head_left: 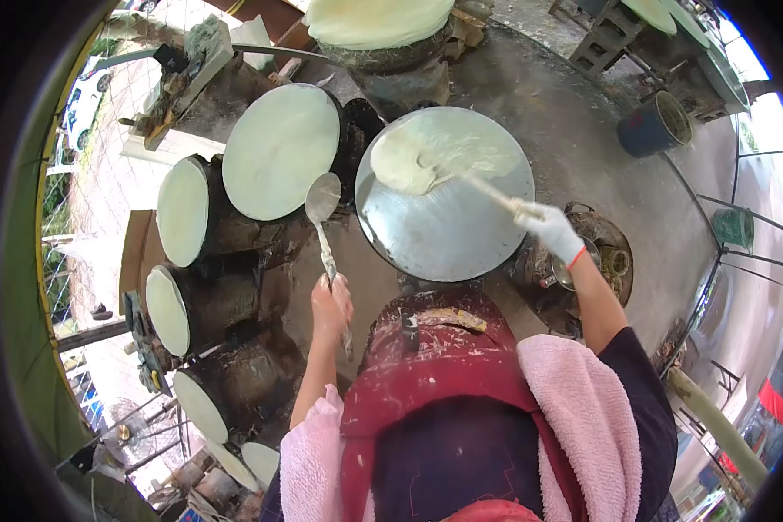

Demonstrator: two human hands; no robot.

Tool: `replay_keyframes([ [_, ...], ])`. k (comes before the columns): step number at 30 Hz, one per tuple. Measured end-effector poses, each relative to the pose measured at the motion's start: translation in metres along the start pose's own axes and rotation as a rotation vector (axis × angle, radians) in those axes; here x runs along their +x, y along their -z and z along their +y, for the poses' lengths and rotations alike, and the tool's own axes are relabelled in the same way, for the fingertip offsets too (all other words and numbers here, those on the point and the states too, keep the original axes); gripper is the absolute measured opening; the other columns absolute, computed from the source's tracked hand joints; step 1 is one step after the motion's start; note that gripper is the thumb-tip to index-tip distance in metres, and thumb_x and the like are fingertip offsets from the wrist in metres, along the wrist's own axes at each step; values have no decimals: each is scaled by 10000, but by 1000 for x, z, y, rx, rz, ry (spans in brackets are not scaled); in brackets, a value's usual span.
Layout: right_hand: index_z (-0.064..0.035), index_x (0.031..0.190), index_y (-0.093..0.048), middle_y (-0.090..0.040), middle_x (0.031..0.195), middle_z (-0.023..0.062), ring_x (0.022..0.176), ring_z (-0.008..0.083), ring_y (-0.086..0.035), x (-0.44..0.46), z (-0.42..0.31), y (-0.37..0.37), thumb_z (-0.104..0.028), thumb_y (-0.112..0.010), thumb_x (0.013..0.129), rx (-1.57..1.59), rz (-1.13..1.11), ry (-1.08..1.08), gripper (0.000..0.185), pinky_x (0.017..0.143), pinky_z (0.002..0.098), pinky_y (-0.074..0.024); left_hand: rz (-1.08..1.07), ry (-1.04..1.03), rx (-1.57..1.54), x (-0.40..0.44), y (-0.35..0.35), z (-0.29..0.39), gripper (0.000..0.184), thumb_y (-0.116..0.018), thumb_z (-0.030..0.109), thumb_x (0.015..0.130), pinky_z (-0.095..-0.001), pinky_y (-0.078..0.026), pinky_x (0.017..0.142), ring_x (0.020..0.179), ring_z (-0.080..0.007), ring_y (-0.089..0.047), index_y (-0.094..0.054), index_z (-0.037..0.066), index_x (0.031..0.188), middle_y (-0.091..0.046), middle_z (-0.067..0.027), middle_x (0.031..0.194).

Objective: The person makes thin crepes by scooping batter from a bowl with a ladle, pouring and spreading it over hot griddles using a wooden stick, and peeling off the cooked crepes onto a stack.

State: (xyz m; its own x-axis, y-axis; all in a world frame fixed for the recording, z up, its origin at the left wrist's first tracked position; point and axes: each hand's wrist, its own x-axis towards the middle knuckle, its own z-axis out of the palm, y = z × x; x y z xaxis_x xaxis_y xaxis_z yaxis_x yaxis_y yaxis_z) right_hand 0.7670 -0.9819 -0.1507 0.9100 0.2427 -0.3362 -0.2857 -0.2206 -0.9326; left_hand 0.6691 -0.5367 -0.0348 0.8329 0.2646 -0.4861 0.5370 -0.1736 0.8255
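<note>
A large round metal griddle (444, 239) lies in front of me. Pale, wet batter (398, 165) covers part of its far side, thick at the left and smeared thin toward the right. In a white glove, my right hand (550, 232) is closed around the pale handle of a spreader (489, 190). The spreader's far end is in the batter and blurred by motion. My bare left hand (331, 304) grips the wrapped handle of a ladle (324, 198), whose round metal bowl is raised left of the griddle.
Several drum stoves topped with pale round sheets, such as the big sheet (283, 150), curve along the left. Another covered stove (378, 22) stands beyond the griddle. At right are a metal pot (574, 265), a glass jar (616, 261) and a blue bucket (655, 124).
</note>
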Motion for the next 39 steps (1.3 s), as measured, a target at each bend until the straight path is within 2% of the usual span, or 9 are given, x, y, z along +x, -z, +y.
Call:
replay_keyframes([
  [6,-40,1300,-616,-619,921,-82,670,4,-450,20,-30,-13,-180,-678,915,133,-272,-407,414,577,163,-354,28,28,21,-3,-2,-9,214,-460,210,1029,-251,-332,369,401,-79,-402,-499,56,885,-443,32,589],
  [9,-21,1299,-613,-650,973,-53,756,17,-501,10,-24,-11,-179,-688,905,173,-366,-410,431,639,177,-396,48,73,39,-5,-2,-11,218,-466,210,1027,-256,-332,371,405,-82,-407,-496,55,876,-444,27,590],
  [13,-35,1316,-604,-673,1119,-3,964,72,-569,33,-27,20,-217,-682,902,-77,-140,-18,459,881,245,-466,76,53,29,8,-2,-18,211,-481,201,1021,-265,-334,371,409,-85,-411,-492,51,874,-442,19,593],
  [15,-20,1282,-627,-682,1091,5,987,87,-585,56,-29,22,-197,-695,894,-101,-139,-127,432,900,242,-460,90,25,52,22,-4,-19,210,-490,198,1019,-262,-330,370,414,-76,-405,-488,51,870,-429,23,593],
  [18,-37,1283,-632,-685,1030,-12,905,74,-585,50,-56,6,-198,-694,890,-68,-401,-436,429,834,233,-470,116,53,153,44,-5,-20,203,-515,175,1001,-345,-408,421,435,-204,-501,-493,20,873,-515,-65,597],
  [22,-90,1288,-645,-667,953,-53,755,35,-528,26,-37,25,-235,-700,886,-145,-465,-232,431,691,207,-454,202,-396,765,71,-6,-35,214,-539,176,972,-493,-479,585,654,-424,-611,-491,-12,883,-617,-242,719],
  [26,-12,1311,-599,-639,1247,29,1058,90,-574,46,-30,35,-228,-684,911,-130,-190,-100,462,967,255,-433,119,-360,968,76,-11,-29,225,-548,207,962,-545,-488,651,765,-469,-627,-484,-8,940,-632,-281,780],
  [30,-93,1289,-641,-596,780,-51,640,47,-474,57,-53,7,-310,-672,899,-264,-436,-240,447,559,227,-408,42,-286,1170,54,-6,-26,243,-537,236,967,-561,-491,649,757,-457,-636,-461,6,982,-636,-264,772],
  [39,-102,1261,-650,-513,665,-66,441,38,-385,-79,-52,-7,-253,-685,863,-12,-340,-413,426,396,211,-317,-236,-184,1161,-59,1,-62,228,-509,227,964,-563,-504,631,725,-464,-642,-444,9,977,-645,-266,748],
])
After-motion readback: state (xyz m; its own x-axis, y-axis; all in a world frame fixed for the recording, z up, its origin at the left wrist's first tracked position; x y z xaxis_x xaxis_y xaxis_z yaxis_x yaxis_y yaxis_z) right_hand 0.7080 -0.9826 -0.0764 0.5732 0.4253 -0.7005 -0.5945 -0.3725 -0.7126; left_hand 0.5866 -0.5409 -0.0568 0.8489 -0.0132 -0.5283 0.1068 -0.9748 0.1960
